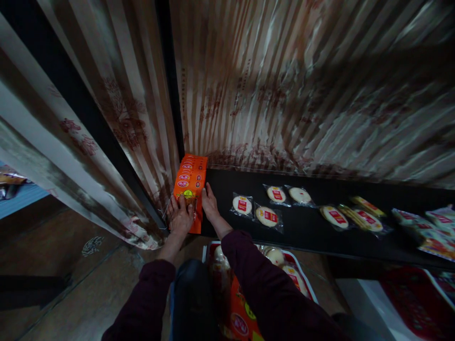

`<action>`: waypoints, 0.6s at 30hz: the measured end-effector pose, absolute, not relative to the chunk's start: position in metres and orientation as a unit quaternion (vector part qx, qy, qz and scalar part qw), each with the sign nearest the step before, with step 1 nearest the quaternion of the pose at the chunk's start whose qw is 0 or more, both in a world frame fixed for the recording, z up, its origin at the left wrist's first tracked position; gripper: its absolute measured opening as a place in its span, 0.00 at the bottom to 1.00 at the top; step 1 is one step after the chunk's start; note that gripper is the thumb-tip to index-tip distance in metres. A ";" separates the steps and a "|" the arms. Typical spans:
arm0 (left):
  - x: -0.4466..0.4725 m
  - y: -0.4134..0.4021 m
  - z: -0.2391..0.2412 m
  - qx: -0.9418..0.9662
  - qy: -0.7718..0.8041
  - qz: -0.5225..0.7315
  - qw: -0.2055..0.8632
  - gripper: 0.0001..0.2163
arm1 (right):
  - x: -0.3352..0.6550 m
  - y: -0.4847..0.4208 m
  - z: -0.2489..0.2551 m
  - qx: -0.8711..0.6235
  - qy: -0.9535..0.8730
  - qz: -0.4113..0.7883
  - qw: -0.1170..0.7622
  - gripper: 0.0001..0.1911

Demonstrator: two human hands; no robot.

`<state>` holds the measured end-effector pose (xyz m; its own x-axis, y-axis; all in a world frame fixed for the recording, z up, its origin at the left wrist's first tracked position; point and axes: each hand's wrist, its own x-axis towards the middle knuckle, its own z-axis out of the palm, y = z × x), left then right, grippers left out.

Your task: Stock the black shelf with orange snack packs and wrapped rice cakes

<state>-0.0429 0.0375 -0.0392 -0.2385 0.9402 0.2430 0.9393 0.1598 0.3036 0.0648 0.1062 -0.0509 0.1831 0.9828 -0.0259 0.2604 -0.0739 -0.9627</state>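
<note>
A row of overlapping orange packets [198, 176] lies at the left end of the black shelf, by the dark post. My left hand [180, 218] rests on the near part of the packets, its fingers spread and lying flat. Along their right edge stands my right hand [210, 202], with fingers stretched out and the thumb side against the packets. To the right of it lie several clear-wrapped round white cakes [242, 204] with red labels.
Below the shelf [298, 237], a white-rimmed red basket [302, 272] holds more wrapped cakes and an orange packet [239, 303]. Colourful packs [426, 227] lie at the far right. A patterned curtain [270, 104] hangs behind, and a dark post [172, 85] stands at left.
</note>
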 end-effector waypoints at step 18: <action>-0.042 0.062 -0.009 0.654 0.721 0.218 -0.068 0.25 | 0.063 0.104 -0.054 -0.619 -0.517 0.375 0.456 0.32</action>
<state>-0.0424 0.0623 -0.0091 -0.1357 0.9135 0.3836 0.9729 0.0497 0.2257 0.0630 0.1043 -0.0541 0.1842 0.9829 0.0076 0.2984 -0.0486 -0.9532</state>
